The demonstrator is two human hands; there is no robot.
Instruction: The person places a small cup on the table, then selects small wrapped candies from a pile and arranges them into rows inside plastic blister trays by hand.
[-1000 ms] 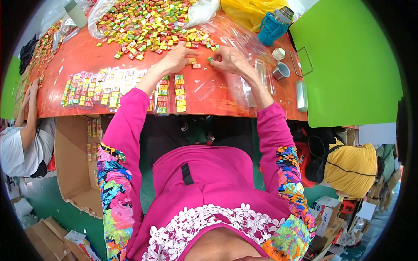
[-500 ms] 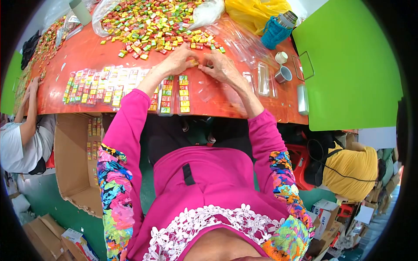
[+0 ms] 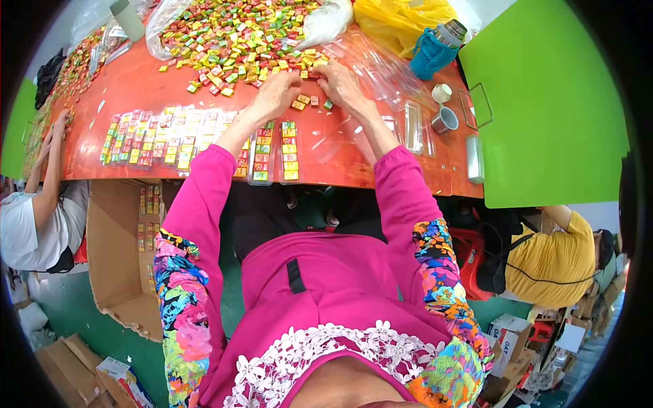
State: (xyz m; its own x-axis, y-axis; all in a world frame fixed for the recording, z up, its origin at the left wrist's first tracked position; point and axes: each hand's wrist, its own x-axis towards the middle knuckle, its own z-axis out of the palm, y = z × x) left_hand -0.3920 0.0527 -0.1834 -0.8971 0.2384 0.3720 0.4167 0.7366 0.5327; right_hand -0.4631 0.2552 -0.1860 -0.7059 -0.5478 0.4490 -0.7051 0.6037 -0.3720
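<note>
My left hand (image 3: 275, 95) reaches to the near edge of a heap of small red, yellow and green wrapped blocks (image 3: 235, 44). Its fingers are bent and slightly apart, close to a few blocks. Facing it is my right hand (image 3: 340, 85), thumb and forefinger apart at the same edge of the heap. Between and below the hands lie a few loose blocks (image 3: 300, 102) and a green one (image 3: 328, 105). Closer to me, a narrow clear tray (image 3: 289, 151) holds a column of blocks, beside another filled tray (image 3: 260, 153).
More filled trays (image 3: 143, 139) lie in a row at left. Empty clear trays (image 3: 413, 126), a grey cup (image 3: 445, 120) and a flask in a blue cover (image 3: 433, 54) stand at right. A cardboard box (image 3: 122, 251) sits below the table. Other people (image 3: 41, 224) sit at both sides.
Both hands have moved forward to the heap's edge and apart from each other. Several loose blocks now show on the table where the hands were.
</note>
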